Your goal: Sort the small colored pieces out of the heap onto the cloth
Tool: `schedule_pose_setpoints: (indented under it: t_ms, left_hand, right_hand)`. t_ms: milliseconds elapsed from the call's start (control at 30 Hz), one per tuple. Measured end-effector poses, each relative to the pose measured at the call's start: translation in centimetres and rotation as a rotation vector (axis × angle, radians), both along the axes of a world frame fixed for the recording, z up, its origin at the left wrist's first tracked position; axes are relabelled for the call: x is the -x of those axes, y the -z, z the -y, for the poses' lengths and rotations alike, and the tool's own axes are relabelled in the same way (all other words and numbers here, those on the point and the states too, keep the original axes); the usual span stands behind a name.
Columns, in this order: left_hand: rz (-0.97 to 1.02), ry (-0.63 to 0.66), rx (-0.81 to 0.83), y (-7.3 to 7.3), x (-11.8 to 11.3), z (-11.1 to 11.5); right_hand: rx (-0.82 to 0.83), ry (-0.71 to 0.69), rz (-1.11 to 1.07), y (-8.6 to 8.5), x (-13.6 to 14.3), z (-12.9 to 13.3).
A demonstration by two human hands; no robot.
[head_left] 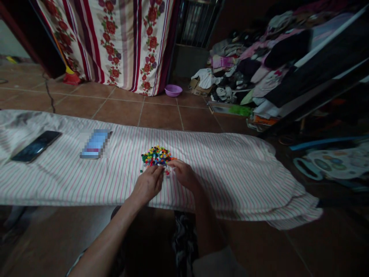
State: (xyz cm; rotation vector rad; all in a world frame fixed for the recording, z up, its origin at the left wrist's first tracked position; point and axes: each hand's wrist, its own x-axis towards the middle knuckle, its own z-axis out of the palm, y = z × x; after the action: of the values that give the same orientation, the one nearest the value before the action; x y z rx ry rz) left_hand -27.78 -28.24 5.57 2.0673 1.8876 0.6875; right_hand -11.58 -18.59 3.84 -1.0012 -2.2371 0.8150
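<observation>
A heap of tiny coloured pieces (157, 154), possibly toy bricks or beads, lies on the striped cloth (230, 169). My left hand (148, 184) rests at the near edge of the heap, fingers bent and pressed together; its fingertips are partly hidden. Facing it from the right, my right hand (184, 174) has its fingers curled in a pinch beside the heap. Anything held in either hand is too small to make out. Between the two hands lie a few red and white pieces (167, 171). One dark green piece (141, 171) sits apart, left of the heap.
On the cloth's left side lie a dark phone (37, 146) and a phone with a blurred, lit screen (95, 144). Beyond the cloth are a purple basin (173, 90), a floral curtain (123, 46) and a red broom (71, 78). Piled clothes (253, 61) stand at the far right.
</observation>
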Motion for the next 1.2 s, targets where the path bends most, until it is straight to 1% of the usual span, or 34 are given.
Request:
schedule_pose_setpoints:
  t_ms: [100, 233, 300, 400, 467, 500, 600, 700, 767, 867, 933, 967, 1000, 1067, 1100, 1133, 1167, 1200]
  left_hand:
    - [-0.003, -0.066, 0.037, -0.7, 0.6, 0.2]
    - [-0.109, -0.17, 0.207, -2.1, 1.7, 0.6]
    - [-0.164, -0.241, 0.275, -2.6, 2.1, 0.8]
    - [-0.184, -0.39, 0.308, -2.8, 2.6, 1.0]
    - [-0.173, -0.464, 0.301, -2.4, 2.8, 0.9]
    - [-0.157, -0.48, 0.29, -2.0, 2.8, 0.8]
    - [-0.046, -0.459, 0.207, -0.7, 2.9, 0.3]
    - [0.145, -0.427, 0.112, 0.2, 3.0, -0.3]
    - [0.244, -0.427, 0.066, 0.4, 3.2, -0.6]
    - [0.298, -0.434, 0.013, 0.0, 3.4, -0.5]
    - [0.321, -0.385, 0.04, -0.4, 3.3, -0.2]
    - [0.338, -0.325, 0.08, -0.6, 3.1, 0.0]
    - [0.356, -0.237, 0.131, -0.7, 2.8, 0.3]
    - [0.387, -0.019, 0.242, -0.9, 1.9, 0.9]
    - [0.389, 0.087, 0.287, -0.9, 1.3, 1.1]
    - [0.385, 0.154, 0.315, -0.8, 0.8, 1.3]
    - [0.37, 0.189, 0.315, -0.7, 0.3, 1.3]
    - [0.353, 0.198, 0.296, -0.6, -0.1, 1.3]
  right_hand:
    - [-0.034, 0.112, -0.006, 0.3, -0.4, -0.6]
    - [-0.117, 0.3, 0.05, 1.1, -1.3, -1.3]
    - [-0.127, 0.354, 0.076, 1.7, -1.4, -1.4]
    - [-0.109, 0.346, 0.108, 2.4, -1.3, -1.4]
    - [-0.092, 0.33, 0.118, 2.5, -1.0, -1.3]
    - [-0.08, 0.325, 0.119, 2.5, -0.8, -1.2]
    - [-0.038, 0.293, 0.106, 2.3, -0.1, -0.9]
    - [0.022, 0.24, 0.049, 1.9, 0.6, -0.6]
    - [0.069, 0.222, -0.01, 1.7, 0.8, -0.7]
    - [0.132, 0.227, -0.085, 1.1, 0.3, -0.9]
    - [0.237, 0.217, -0.07, 0.5, -0.5, -0.9]
    - [0.331, 0.19, -0.042, 0.2, -1.0, -0.8]
    - [0.448, 0.146, -0.005, -0.2, -1.4, -0.7]
    - [0.685, 0.047, 0.066, -0.7, -2.0, -0.3]
    - [0.771, 0.013, 0.088, -1.0, -2.1, -0.1]
    - [0.823, -0.006, 0.099, -1.1, -2.2, 0.1]
    - [0.841, -0.012, 0.098, -1.2, -2.1, 0.2]
    - [0.831, -0.014, 0.088, -1.2, -2.0, 0.2]
